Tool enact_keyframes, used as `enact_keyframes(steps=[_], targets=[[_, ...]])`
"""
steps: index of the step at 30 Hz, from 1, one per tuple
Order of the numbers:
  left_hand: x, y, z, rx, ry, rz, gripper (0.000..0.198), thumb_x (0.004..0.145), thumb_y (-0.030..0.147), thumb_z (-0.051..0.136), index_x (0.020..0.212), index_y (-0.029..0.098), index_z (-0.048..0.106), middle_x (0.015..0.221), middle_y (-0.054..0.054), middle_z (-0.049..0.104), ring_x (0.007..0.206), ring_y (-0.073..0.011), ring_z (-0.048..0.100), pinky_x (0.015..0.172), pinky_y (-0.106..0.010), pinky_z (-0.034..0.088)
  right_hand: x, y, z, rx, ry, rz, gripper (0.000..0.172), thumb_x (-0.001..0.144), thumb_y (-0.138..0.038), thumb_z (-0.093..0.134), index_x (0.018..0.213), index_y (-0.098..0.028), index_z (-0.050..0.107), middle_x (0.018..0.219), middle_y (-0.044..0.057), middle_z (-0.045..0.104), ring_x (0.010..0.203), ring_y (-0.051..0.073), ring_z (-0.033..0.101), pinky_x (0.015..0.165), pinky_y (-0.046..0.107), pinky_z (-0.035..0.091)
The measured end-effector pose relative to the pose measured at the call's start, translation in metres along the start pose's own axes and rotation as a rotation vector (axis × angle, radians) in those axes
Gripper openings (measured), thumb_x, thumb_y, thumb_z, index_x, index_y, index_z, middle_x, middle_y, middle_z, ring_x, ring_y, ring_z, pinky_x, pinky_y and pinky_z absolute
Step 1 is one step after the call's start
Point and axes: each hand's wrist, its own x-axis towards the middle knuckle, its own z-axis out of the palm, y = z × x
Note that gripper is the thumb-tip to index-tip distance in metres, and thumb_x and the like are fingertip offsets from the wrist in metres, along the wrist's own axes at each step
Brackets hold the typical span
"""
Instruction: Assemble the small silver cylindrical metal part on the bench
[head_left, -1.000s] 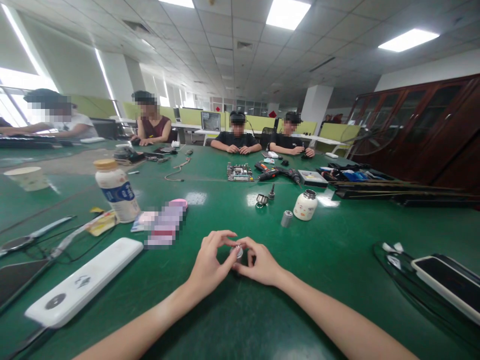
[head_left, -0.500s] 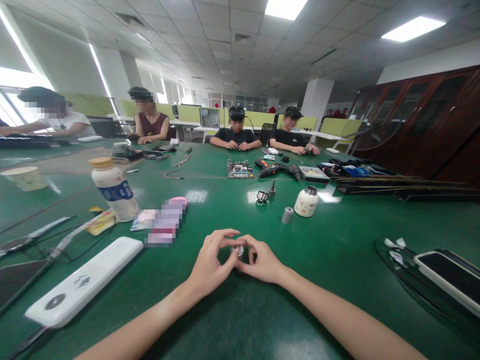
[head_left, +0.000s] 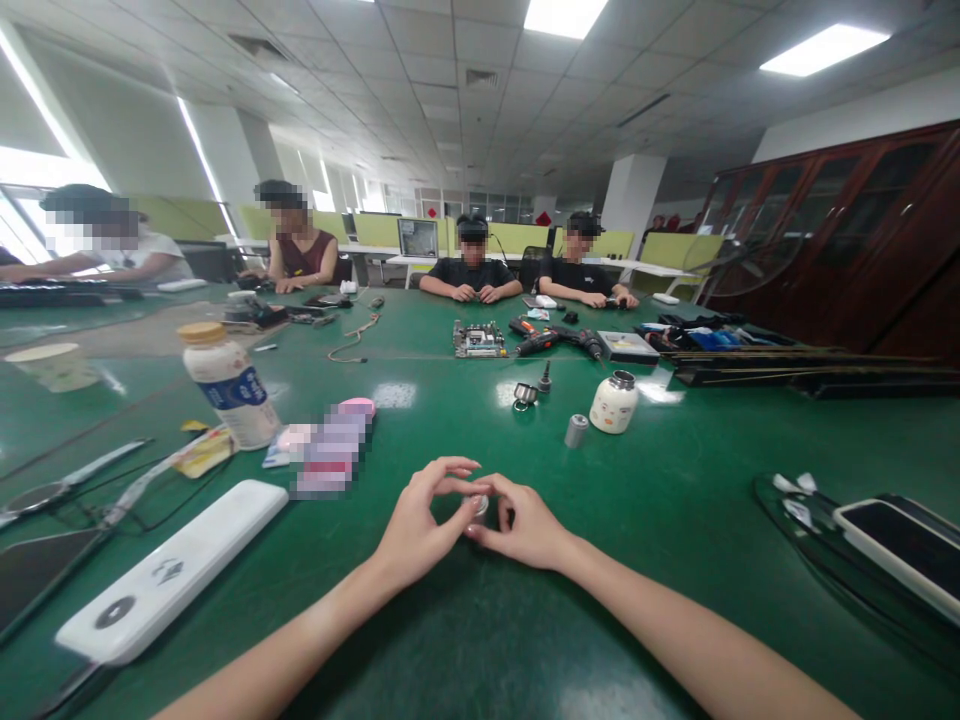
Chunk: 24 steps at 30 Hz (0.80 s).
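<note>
Both my hands rest on the green table [head_left: 645, 520] in front of me, fingertips meeting. My left hand [head_left: 417, 527] and my right hand [head_left: 525, 525] pinch a small round silvery part [head_left: 479, 504] between thumbs and forefingers. Most of the part is hidden by the fingers. A little beyond my hands stand a small grey cylinder [head_left: 576, 431] and a white jar with a metal neck [head_left: 613, 402].
To the left lie a long white device [head_left: 169, 572], a white bottle with a yellow cap [head_left: 225, 384], cables and a paper cup [head_left: 52, 365]. A phone [head_left: 900, 550] lies at right. A circuit board [head_left: 478, 340], a drill [head_left: 555, 343] and several seated people are across the table.
My hands stay pinched on the small part with only slight finger shifts. The view has tilted up a little.
</note>
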Motion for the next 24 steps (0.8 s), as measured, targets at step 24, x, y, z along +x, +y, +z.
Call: enact_keyframes(steps=[24], targets=[[0.009,-0.04,-0.005,0.243,0.024,-0.074,0.002,0.077,0.027,0.07,0.077,0.026,0.069,0.082,0.0,0.077,0.098,-0.0258,0.066,0.089,-0.043,0.047,-0.001,-0.007,-0.003,-0.018,-0.011,-0.046,0.038,0.077,-0.033,0.073,0.112,-0.022,0.061,0.092,-0.001,0.071,0.052,0.008,0.051,0.051,0.02,0.04]])
